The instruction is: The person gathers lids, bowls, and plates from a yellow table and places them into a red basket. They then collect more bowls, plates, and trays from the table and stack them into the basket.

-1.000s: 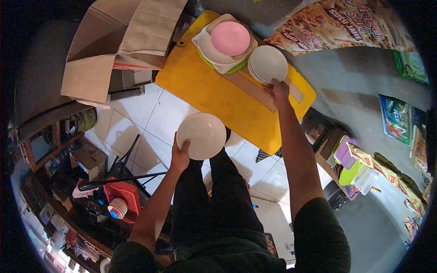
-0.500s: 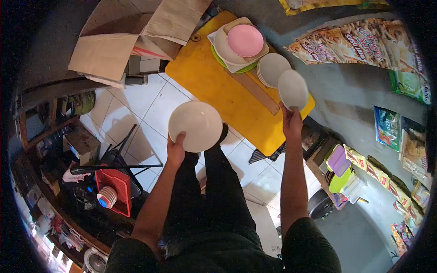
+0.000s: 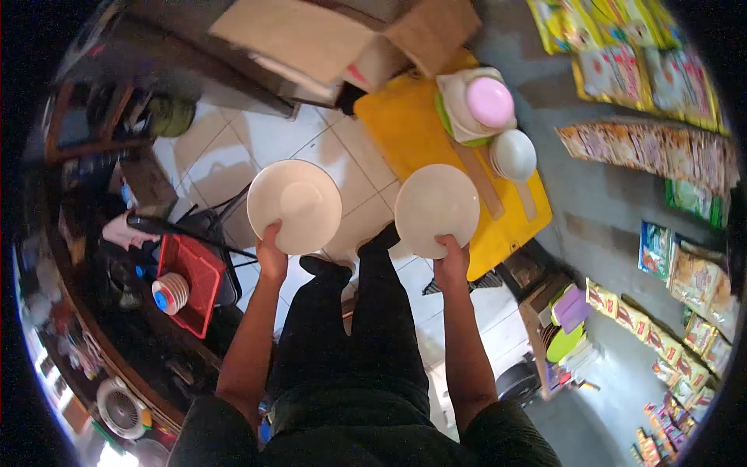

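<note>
My left hand (image 3: 272, 253) grips the rim of a white bowl (image 3: 296, 198), thumb on the inside. A similar white bowl (image 3: 437, 202) is held by its lower rim in my right hand (image 3: 451, 263), apart from the first and overlapping my view of the yellow table (image 3: 513, 227). Ahead on that table sits a stack of white bowls (image 3: 515, 154). Behind it, a pink dish (image 3: 490, 102) tops a pile of white plates (image 3: 459, 82) with a green plate (image 3: 441, 117) showing at the edge.
Cardboard boxes (image 3: 303, 35) stand at the far side. To the left, a red basket (image 3: 198, 284) holds a stack of small bowls (image 3: 173, 292). Hanging sachets (image 3: 654, 152) line the right wall. Green and purple dishes (image 3: 570, 310) sit at lower right.
My right hand has moved away from the table bowls and drawn its bowl left and nearer, beside the other. The view has turned, with my feet apart on the floor.
</note>
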Demonstrator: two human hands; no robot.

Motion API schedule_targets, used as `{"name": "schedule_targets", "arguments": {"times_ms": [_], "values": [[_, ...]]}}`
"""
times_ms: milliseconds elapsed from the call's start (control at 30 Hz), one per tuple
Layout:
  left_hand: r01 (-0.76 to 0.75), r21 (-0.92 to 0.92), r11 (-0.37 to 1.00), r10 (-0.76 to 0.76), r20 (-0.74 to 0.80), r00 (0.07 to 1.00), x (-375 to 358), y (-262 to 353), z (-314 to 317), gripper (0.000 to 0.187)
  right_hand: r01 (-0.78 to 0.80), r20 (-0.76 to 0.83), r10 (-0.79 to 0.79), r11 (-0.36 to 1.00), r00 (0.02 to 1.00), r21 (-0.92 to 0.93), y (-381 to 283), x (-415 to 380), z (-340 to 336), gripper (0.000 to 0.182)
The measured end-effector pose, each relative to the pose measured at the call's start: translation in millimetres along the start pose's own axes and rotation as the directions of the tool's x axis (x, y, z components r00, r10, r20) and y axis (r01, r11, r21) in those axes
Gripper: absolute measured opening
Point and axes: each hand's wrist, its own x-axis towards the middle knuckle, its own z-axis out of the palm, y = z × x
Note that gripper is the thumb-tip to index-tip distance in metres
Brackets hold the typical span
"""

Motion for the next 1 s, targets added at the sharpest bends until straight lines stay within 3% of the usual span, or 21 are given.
{"name": "schedule_targets", "arguments": {"times_ms": [33, 167, 267, 400, 600, 800, 933, 1000], "values": [[0.008, 0.062, 0.998, -0.004, -0.05, 0.999, 2, 2, -21, 0.04, 0.019, 0.035, -0.018, 1.0, 0.999, -0.024, 1, -9, 20, 0.064], [-0.065, -0.028, 0.998, 0.059, -0.159, 0.986, -15, 31, -81, 0.044, -0.037, 0.164, 0.061, 0.988, 0.985, -0.148, 22, -44, 92, 0.064], [-0.07, -0.183, 0.981, 0.015, -0.283, 0.959, -32, 40, -139, 0.047, -0.019, 0.321, 0.112, 0.96, 0.94, -0.281, 54, -69, 137, 0.064], [-0.094, -0.222, 0.971, -0.01, -0.428, 0.904, -61, 51, -211, 0.058, -0.023, 0.452, 0.219, 0.916, 0.865, -0.4, 98, -116, 207, 0.063], [-0.191, -0.391, 0.901, -0.105, -0.621, 0.777, -80, 35, -307, 0.055, -0.044, 0.473, 0.406, 0.793, 0.782, -0.607, 182, -165, 273, 0.067], [-0.295, -0.369, 0.881, -0.091, -0.745, 0.661, -46, -8, -369, 0.057, -0.008, 0.535, 0.51, 0.729, 0.673, -0.685, 248, -194, 316, 0.065], [-0.22, -0.449, 0.866, -0.182, -0.692, 0.699, -11, -3, -384, 0.057, 0.022, 0.537, 0.552, 0.684, 0.638, -0.73, 277, -195, 340, 0.062], [-0.177, -0.544, 0.82, -0.259, -0.628, 0.733, 17, -19, -391, 0.052, -0.017, 0.45, 0.628, 0.594, 0.635, -0.805, 289, -195, 354, 0.06]]}}
